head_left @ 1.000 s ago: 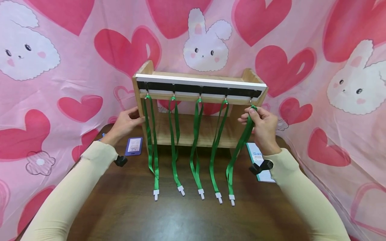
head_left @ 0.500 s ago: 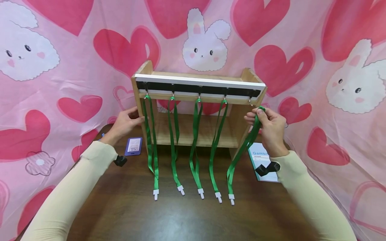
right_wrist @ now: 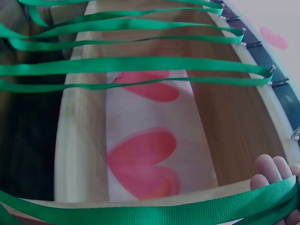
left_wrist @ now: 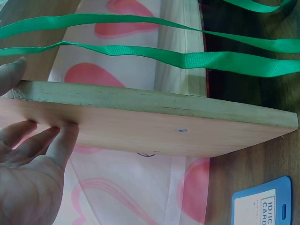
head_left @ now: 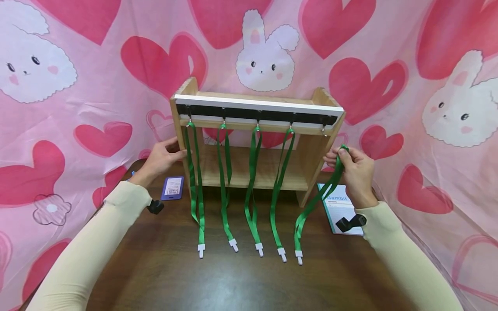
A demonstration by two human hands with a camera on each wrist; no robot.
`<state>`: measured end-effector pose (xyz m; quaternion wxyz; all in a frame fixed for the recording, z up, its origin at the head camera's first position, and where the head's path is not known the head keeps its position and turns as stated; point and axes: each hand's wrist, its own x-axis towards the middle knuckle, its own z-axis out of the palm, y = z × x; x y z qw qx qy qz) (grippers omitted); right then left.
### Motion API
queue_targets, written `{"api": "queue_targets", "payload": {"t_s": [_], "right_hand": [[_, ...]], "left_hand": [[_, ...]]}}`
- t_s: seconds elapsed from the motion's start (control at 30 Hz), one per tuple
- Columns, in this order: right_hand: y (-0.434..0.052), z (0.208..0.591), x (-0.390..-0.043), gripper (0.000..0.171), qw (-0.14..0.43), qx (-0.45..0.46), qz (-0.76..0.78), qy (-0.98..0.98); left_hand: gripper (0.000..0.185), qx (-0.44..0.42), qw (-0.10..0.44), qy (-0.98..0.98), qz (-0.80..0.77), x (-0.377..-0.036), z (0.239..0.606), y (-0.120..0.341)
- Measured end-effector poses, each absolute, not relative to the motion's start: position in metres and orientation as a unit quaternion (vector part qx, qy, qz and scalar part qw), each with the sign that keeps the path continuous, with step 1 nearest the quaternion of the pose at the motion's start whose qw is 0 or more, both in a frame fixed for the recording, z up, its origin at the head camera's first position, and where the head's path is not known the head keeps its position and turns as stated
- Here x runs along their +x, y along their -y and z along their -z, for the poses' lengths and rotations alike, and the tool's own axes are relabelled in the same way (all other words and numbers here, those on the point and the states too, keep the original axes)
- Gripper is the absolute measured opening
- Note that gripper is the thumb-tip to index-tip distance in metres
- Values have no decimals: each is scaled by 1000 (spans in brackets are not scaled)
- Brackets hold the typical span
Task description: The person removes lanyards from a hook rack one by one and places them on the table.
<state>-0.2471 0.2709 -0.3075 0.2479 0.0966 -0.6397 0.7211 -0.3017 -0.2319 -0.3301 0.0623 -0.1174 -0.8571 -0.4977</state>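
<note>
Four green ribbon lanyards [head_left: 252,168] are seen hung along the pale wooden shelf [head_left: 239,168]; the fifth green ribbon lanyard [right_wrist: 154,215] is off — the small silver hook [head_left: 324,128] at the right end is bare; this lanyard's upper loop is pinched by the right hand [head_left: 355,170], just beside the shelf; the shelf's left board is gripped by the left hand [head_left: 163,156]; the work is judged to stand at four lanyards hooked, one unhooked

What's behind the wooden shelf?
There's a pink cloth with red hearts and a white bunny. You can see it above the wooden shelf and through its open back. Whatever the wood covers can't be seen.
</note>
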Motion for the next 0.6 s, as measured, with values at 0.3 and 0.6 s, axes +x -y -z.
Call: {"api": "queue_targets", "payload": {"t_s": [0.3, 0.6], "right_hand": [[-279, 328, -245, 15, 239, 87, -696, 671], [-286, 347, -227, 29, 204, 76, -628, 747]], "left_hand": [[60, -117, 63, 853, 505, -300, 330, 231], [64, -109, 49, 855, 504, -301, 328, 231]]}}
